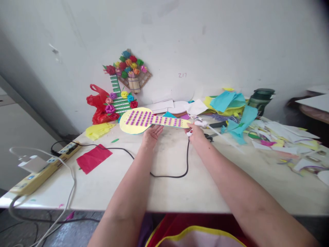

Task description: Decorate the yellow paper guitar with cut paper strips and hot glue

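A flat yellow paper guitar [136,120], with rows of purple strips across its body and neck, is held up in front of me above the table. My left hand [152,135], palm turned up, supports it from below where body meets neck; its fingertips are partly hidden under the guitar. At the far end of the neck, my right hand [194,132] pinches the tip between thumb and fingers. Just beyond that hand lies a white glue gun [201,124], its black cord looping over the table. Black scissors [210,136] are beside it.
A green guitar-shaped craft with paper flowers [120,103] leans by a red plastic bag [99,106]. Paper scraps [290,137] cover the right side, near a dark green bottle [260,99]. On the left are a power strip [63,159] with cables and red paper [94,158].
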{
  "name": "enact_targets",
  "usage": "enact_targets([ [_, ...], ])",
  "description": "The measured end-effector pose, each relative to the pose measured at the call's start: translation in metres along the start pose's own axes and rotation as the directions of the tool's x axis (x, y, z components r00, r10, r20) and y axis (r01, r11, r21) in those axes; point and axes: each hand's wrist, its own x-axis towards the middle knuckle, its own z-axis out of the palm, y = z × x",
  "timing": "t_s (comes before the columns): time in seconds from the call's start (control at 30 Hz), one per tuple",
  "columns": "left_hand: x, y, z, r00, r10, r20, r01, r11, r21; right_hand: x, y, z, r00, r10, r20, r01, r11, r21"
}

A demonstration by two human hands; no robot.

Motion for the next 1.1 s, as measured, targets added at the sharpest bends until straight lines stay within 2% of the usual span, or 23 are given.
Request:
enact_targets([
  [0.1,-0.003,0.002,-0.003,0.999,-0.003,-0.038,0.002,0.999,-0.051,0.001,-0.003,-0.001,0.995,0.069,-0.071,-0.064,0.996,0.069],
  [0.23,-0.003,0.007,-0.013,0.983,0.069,-0.173,-0.084,0.993,-0.084,0.002,-0.008,-0.002,0.996,0.067,-0.058,-0.062,0.994,0.085],
  [0.33,-0.001,0.013,-0.018,0.945,0.107,-0.308,-0.128,0.991,-0.049,0.004,-0.009,-0.004,0.998,0.044,-0.041,-0.041,0.996,0.081],
  [0.43,-0.002,0.020,-0.018,0.929,0.091,-0.359,-0.093,0.996,0.014,0.007,-0.010,-0.006,0.998,0.036,-0.047,-0.033,0.997,0.075],
  [0.6,-0.004,0.027,-0.019,0.938,0.003,-0.347,0.074,0.975,0.209,0.011,-0.012,-0.010,0.997,0.033,-0.073,-0.025,0.994,0.106],
  [0.7,-0.003,0.030,-0.023,0.935,0.004,-0.354,0.109,0.948,0.299,0.011,-0.015,-0.010,0.997,0.020,-0.076,-0.012,0.994,0.108],
  [0.93,-0.004,0.039,-0.032,0.971,-0.063,-0.230,0.122,0.959,0.254,0.012,-0.017,-0.011,0.997,0.004,-0.072,0.001,0.998,0.064],
  [1.1,-0.004,0.036,-0.033,0.977,-0.041,-0.211,0.095,0.963,0.252,0.014,-0.017,-0.012,0.997,-0.012,-0.070,0.016,0.998,0.057],
])
